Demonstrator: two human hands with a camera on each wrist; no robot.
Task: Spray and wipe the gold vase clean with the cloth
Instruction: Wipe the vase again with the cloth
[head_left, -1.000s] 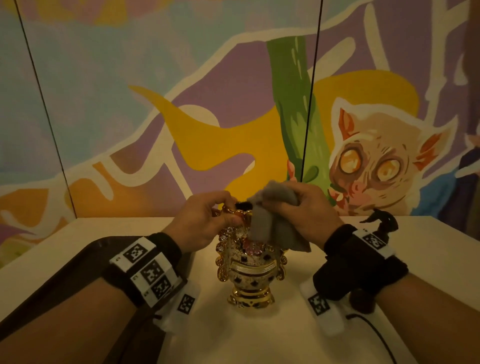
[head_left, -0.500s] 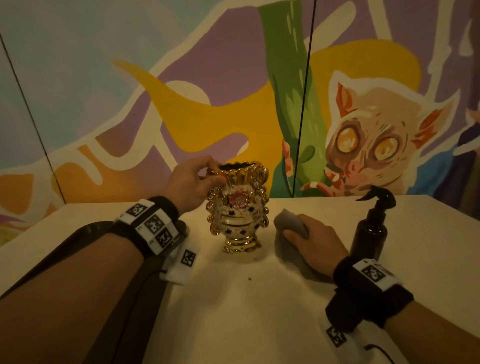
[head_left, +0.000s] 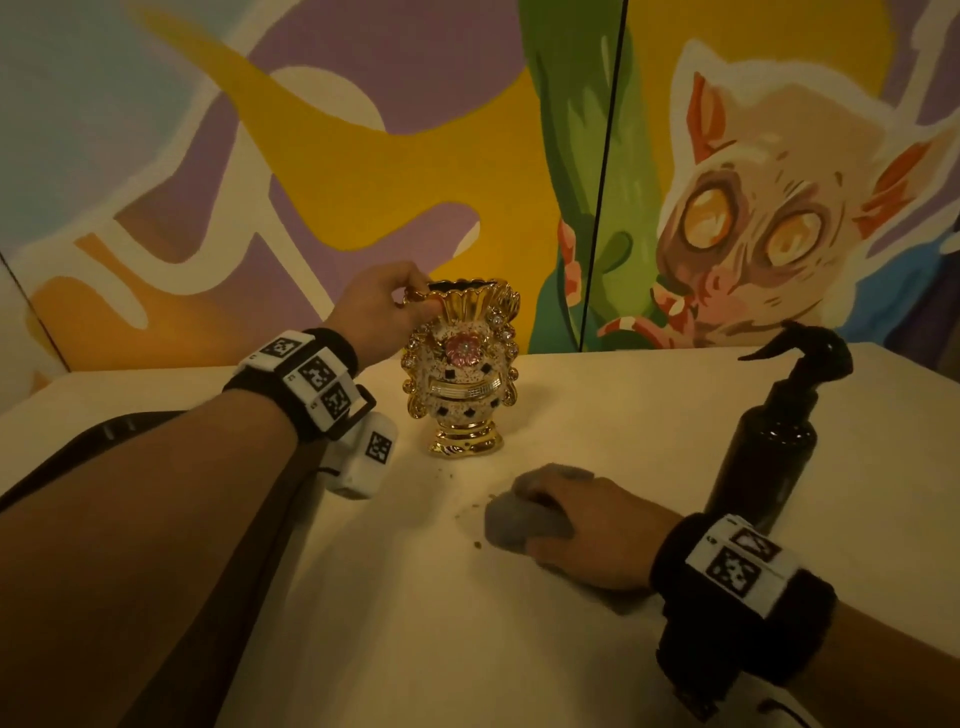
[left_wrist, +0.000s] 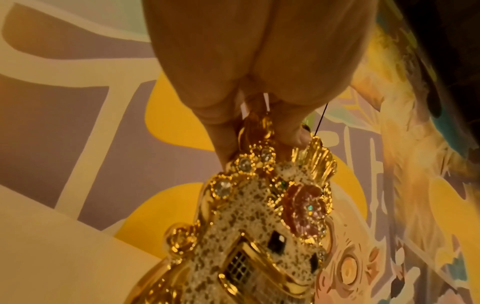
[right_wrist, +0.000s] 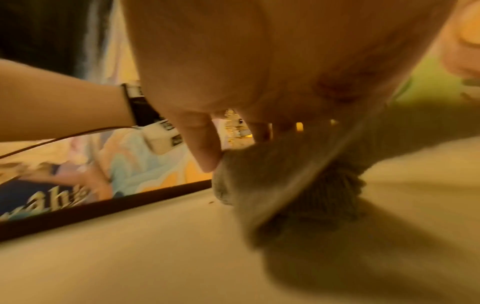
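The gold vase (head_left: 462, 374) stands upright on the white table (head_left: 597, 405), ornate, with a pink flower on its front. My left hand (head_left: 387, 306) pinches its left handle near the rim; the left wrist view shows thumb and fingers (left_wrist: 226, 142) closed on the gold handle of the vase (left_wrist: 259, 226). Nearer me and to the right, my right hand (head_left: 582, 525) holds the grey cloth (head_left: 519, 517) bunched against the tabletop. In the right wrist view the fingers (right_wrist: 205, 152) curl over the cloth (right_wrist: 280, 185).
A dark spray bottle (head_left: 769, 441) with a black trigger head stands right of my right hand. Small crumbs (head_left: 470, 506) lie on the table between vase and cloth. A painted mural wall (head_left: 311, 156) closes the back. A dark strip (head_left: 78, 452) runs along the table's left edge.
My right hand has left the vase's top, brought the cloth down onto the table, then drawn it nearer me. The left hand kept its hold on the vase.
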